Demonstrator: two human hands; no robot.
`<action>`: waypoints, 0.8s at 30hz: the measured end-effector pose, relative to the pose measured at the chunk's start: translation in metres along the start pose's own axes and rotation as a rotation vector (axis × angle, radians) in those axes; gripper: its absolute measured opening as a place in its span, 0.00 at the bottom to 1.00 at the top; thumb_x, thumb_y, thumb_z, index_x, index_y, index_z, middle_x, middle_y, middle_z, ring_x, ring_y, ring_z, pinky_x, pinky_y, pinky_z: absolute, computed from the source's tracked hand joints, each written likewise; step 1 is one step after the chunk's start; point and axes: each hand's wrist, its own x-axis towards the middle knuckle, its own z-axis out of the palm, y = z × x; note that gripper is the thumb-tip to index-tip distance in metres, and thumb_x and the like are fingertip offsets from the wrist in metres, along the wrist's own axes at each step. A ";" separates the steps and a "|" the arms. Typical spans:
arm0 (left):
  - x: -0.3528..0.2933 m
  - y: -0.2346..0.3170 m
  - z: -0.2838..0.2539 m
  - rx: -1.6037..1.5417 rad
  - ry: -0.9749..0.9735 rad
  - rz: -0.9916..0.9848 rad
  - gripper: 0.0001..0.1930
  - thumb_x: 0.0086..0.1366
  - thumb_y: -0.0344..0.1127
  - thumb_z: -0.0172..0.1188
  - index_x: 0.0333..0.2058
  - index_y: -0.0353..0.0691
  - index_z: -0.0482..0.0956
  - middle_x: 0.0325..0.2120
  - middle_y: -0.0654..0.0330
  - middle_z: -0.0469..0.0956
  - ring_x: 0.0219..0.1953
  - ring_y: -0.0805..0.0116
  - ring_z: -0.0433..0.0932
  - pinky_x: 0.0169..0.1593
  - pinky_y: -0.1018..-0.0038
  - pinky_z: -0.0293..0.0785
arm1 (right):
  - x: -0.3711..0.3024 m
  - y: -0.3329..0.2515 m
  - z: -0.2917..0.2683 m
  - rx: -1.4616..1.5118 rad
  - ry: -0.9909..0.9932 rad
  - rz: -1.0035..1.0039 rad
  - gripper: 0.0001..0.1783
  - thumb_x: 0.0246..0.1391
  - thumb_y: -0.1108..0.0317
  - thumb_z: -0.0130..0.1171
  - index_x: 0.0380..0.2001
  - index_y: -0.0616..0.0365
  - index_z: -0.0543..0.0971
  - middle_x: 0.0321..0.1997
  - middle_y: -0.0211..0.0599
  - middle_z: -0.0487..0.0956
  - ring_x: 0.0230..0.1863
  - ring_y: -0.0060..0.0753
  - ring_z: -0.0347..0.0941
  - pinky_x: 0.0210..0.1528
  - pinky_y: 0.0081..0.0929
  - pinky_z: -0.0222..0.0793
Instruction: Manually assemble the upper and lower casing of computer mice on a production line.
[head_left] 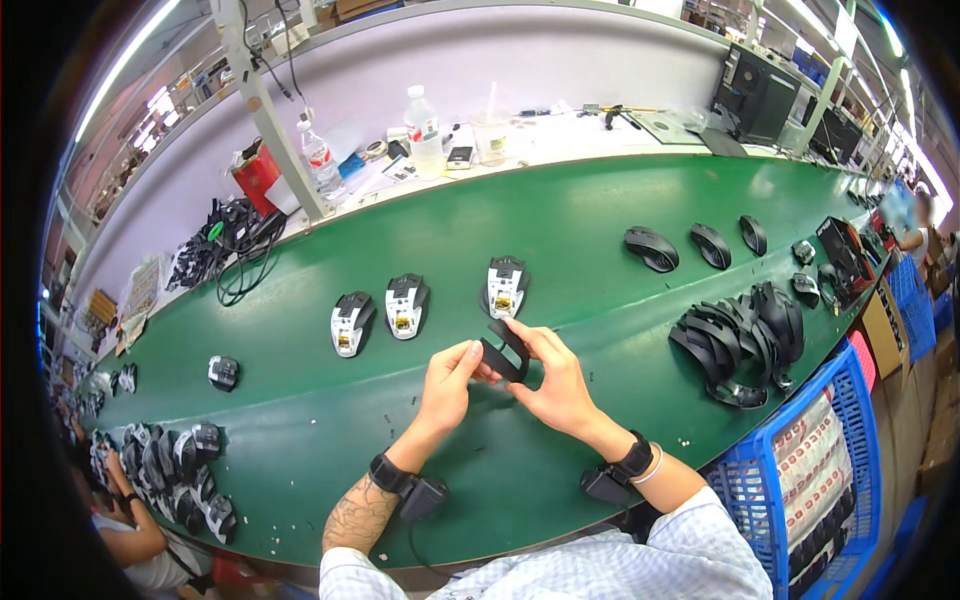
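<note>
Right now, you hold the black shell (497, 362) above the green bench (290, 455), in front of your chest and just on the near side of the closest of 3 open mice (405, 305). Your left hand (447, 390) has thumb and fingers clamped on the shell's left side; your right hand (560, 395) grips its right side, forefinger high and thumb lower.

If your hands twist against each other, the shell's thin curved sides could flex and crack. Should the pinch slacken, it might drop onto the open mouse beyond and knock the exposed insides. The black cable (413, 545) below your left wrist could snag on a long reach, and the dark loose bits (591, 377) on the bench may get trapped under anything set down.

As for containers, the blue basket (745, 480) to your right holds red-and-white printed sheets (812, 445), with black pieces (822, 540) nearer you. On the shelf (565, 135) stand 2 clear bottles (425, 140) and a plastic cup (490, 140) with a straw; their fill is hard to judge. A black box (845, 255) sits towards the bench's right end, contents unclear.
</note>
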 end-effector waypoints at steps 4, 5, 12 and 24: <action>0.014 -0.003 0.006 -0.182 -0.027 -0.094 0.19 0.69 0.44 0.44 0.26 0.35 0.73 0.22 0.61 0.75 0.25 0.73 0.73 0.33 0.77 0.71 | -0.001 0.003 -0.006 0.063 0.053 0.039 0.39 0.31 0.83 0.63 0.54 0.58 0.68 0.44 0.41 0.73 0.45 0.40 0.71 0.48 0.31 0.68; 0.018 -0.002 0.007 -0.212 -0.030 -0.106 0.19 0.69 0.44 0.44 0.26 0.35 0.73 0.21 0.61 0.74 0.25 0.73 0.73 0.33 0.77 0.71 | -0.001 0.003 -0.008 0.054 0.067 0.024 0.39 0.32 0.83 0.62 0.54 0.59 0.68 0.45 0.42 0.72 0.46 0.42 0.70 0.48 0.32 0.67; 0.076 0.008 0.015 -0.214 -0.230 -0.155 0.18 0.67 0.44 0.46 0.28 0.34 0.75 0.21 0.63 0.75 0.25 0.72 0.73 0.34 0.76 0.70 | 0.012 0.017 -0.029 0.130 0.247 0.049 0.42 0.34 0.81 0.63 0.58 0.53 0.65 0.46 0.48 0.71 0.47 0.47 0.70 0.50 0.35 0.67; 0.144 -0.051 0.042 1.204 0.233 -0.152 0.46 0.41 0.50 0.69 0.52 0.23 0.60 0.59 0.37 0.52 0.66 0.44 0.41 0.66 0.60 0.44 | 0.018 0.060 -0.047 -0.268 0.363 0.038 0.30 0.40 0.78 0.62 0.51 0.54 0.71 0.51 0.50 0.69 0.52 0.52 0.66 0.53 0.39 0.64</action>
